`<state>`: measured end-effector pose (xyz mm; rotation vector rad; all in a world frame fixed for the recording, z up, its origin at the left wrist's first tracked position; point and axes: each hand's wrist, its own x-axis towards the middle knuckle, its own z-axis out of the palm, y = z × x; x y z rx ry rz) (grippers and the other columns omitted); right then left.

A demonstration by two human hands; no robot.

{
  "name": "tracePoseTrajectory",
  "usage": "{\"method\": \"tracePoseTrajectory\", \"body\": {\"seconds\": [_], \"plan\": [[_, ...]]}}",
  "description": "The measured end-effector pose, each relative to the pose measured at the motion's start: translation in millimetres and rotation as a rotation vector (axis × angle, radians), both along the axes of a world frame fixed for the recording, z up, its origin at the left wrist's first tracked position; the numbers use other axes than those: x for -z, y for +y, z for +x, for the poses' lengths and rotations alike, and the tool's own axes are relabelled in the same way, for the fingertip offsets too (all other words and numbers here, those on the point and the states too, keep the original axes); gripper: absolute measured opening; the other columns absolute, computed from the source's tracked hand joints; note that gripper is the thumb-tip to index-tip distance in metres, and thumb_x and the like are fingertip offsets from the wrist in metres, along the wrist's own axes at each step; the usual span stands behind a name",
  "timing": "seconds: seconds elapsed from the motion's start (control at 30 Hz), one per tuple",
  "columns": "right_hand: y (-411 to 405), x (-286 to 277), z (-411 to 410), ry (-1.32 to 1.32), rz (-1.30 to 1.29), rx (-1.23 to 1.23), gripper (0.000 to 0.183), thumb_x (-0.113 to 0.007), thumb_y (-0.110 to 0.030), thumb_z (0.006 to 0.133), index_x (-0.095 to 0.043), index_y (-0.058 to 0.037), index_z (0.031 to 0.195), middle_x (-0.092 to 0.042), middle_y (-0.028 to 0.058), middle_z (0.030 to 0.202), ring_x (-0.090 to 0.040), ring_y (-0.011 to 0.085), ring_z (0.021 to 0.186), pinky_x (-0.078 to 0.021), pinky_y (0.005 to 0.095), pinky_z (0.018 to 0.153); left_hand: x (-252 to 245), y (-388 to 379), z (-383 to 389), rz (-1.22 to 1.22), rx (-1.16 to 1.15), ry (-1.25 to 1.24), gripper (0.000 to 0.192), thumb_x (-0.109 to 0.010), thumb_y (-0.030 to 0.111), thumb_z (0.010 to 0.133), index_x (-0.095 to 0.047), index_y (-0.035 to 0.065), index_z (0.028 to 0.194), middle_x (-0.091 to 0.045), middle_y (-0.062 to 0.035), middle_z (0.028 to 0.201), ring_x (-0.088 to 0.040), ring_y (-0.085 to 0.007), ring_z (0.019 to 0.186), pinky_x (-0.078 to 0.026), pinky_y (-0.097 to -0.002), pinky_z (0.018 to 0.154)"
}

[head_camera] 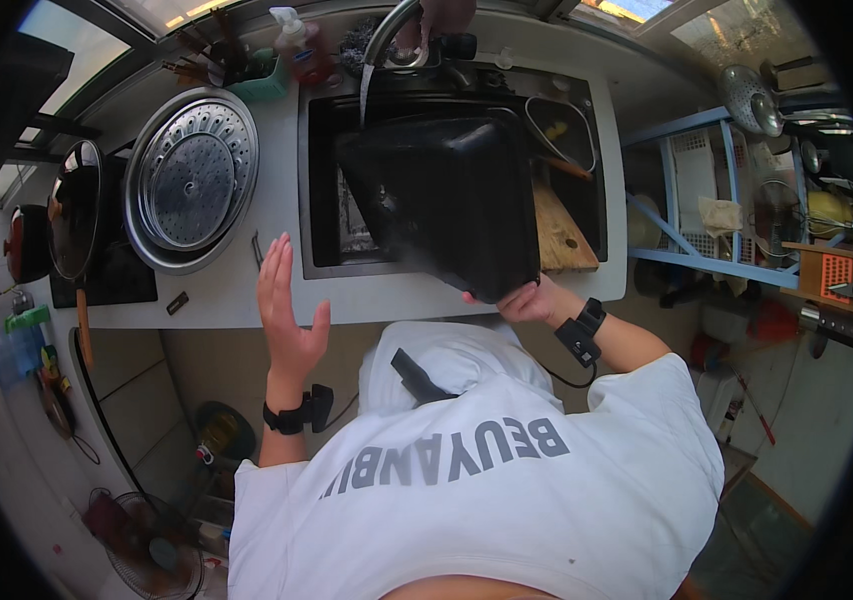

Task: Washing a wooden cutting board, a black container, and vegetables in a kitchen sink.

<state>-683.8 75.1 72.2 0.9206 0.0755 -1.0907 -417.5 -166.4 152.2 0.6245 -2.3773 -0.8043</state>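
Observation:
My right hand point(522, 301) grips the near corner of a black basin point(449, 195), which is tilted over the sink point(305, 187) and hides much of it. My left hand point(293, 315) is raised near the counter's front edge, palm turned inward, thumb apart, holding nothing. Water point(365, 94) runs from the curved metal faucet point(389, 30) at the basin's far left side. To the right of the basin, a wooden cutting board point(560, 232) lies partly hidden. Beyond the board is a wire-rimmed strainer point(558, 139) with a wooden handle and yellow bits.
A metal steamer tray point(190, 184) sits in a wide bowl on the left counter point(276, 202). Left of it is a lidded pan point(74, 217). A soap pump bottle point(303, 45) and a green utensil holder point(261, 79) stand behind. A blue rack point(726, 262) is at right.

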Motion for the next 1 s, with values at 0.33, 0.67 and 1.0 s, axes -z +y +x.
{"method": "tracePoseTrajectory", "body": {"seconds": [0.33, 0.67, 1.0], "plan": [[-41, -7, 23, -0.024, -0.028, 0.213, 0.045, -0.047, -0.024, 0.091, -0.045, 0.0061, 0.124, -0.043, 0.0195, 0.133, -0.050, 0.0086, 0.044, -0.0465, 0.0178, 0.041, 9, 5, 10, -0.006, -0.071, -0.010, 0.064, -0.059, 0.013, 0.076, -0.038, -0.0014, 0.135, -0.041, -0.0191, 0.138, -0.036, -0.0362, 0.129, -0.027, -0.0441, 0.107], [-100, 21, 38, -0.204, -0.025, 0.282, 0.050, -0.050, -0.031, 0.090, -0.043, 0.0074, 0.122, -0.053, 0.0134, 0.122, -0.049, 0.0090, 0.043, -0.0470, 0.0202, 0.041, 15, 14, 39, -0.014, -0.163, -0.078, 0.062, -0.061, 0.010, 0.076, -0.040, 0.0000, 0.133, -0.043, -0.0175, 0.137, -0.038, -0.0360, 0.128, -0.029, -0.0433, 0.106], [-104, 28, 43, -0.175, -0.016, 0.234, 0.053, -0.049, -0.032, 0.090, -0.042, 0.0073, 0.125, -0.052, 0.0164, 0.124, -0.046, 0.0081, 0.042, -0.0448, 0.0191, 0.039, 17, 21, 71, -0.001, -0.278, -0.117, 0.061, -0.061, 0.010, 0.075, -0.041, -0.0003, 0.132, -0.044, -0.0177, 0.136, -0.039, -0.0359, 0.127, -0.031, -0.0431, 0.105]]}}
